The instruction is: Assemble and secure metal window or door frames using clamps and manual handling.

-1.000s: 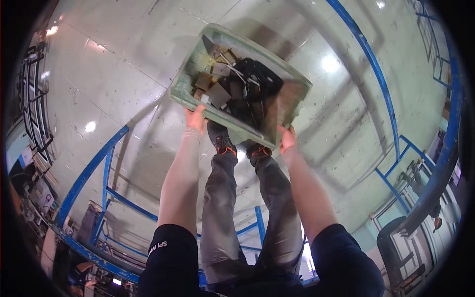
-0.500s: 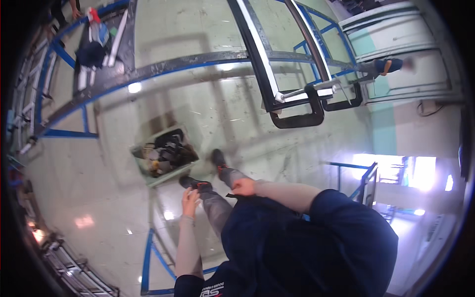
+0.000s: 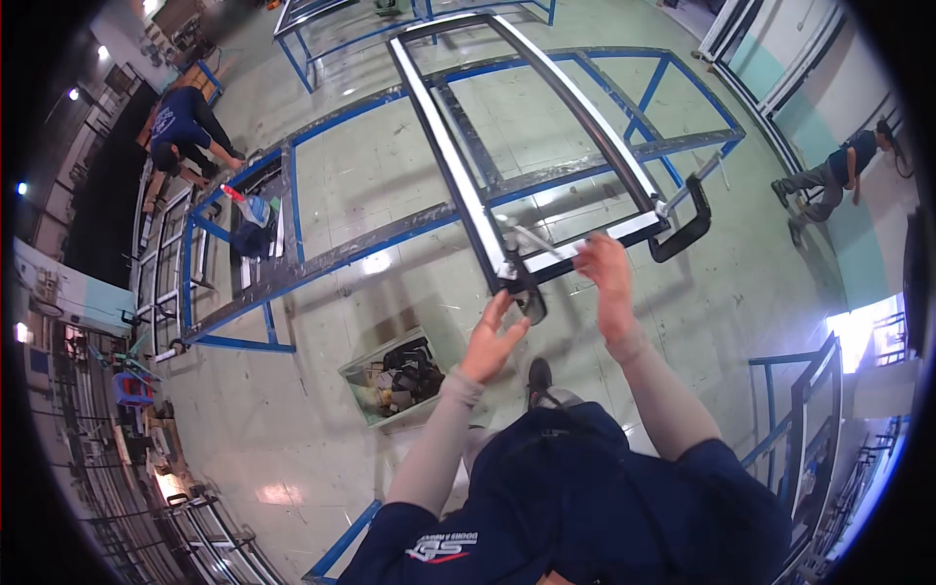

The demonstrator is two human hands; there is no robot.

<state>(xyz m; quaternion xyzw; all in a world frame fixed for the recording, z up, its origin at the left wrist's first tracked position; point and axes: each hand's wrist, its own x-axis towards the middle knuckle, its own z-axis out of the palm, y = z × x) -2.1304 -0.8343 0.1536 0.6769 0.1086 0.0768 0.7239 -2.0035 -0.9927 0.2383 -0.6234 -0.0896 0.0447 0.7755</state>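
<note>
A rectangular black-and-white door or window frame [image 3: 451, 161] lies across a workbench, its near end toward me. At that end's left corner sits a black C-clamp [image 3: 532, 304], its screw and bar smeared by motion. My left hand [image 3: 492, 343] has its fingers stretched up at this corner, thumb apart, fingertips at or very near the clamp. Over the near rail, my right hand [image 3: 606, 283] is raised with loosely bent, somewhat blurred fingers and nothing visible in them. A second C-clamp [image 3: 687, 231] hangs on the right corner.
The blue-edged metal workbench [image 3: 390, 229] runs across in front. A bin [image 3: 375, 419] of dark pieces stands on the floor by my foot. One person [image 3: 180, 122] bends at the bench's far left; another [image 3: 848, 171] is at the right. Blue metal stands [image 3: 795, 409] rise at lower right.
Both hands have come up from near my waist to the near end of the frame. The left C-clamp has swung round at its corner. My view has tilted up.
</note>
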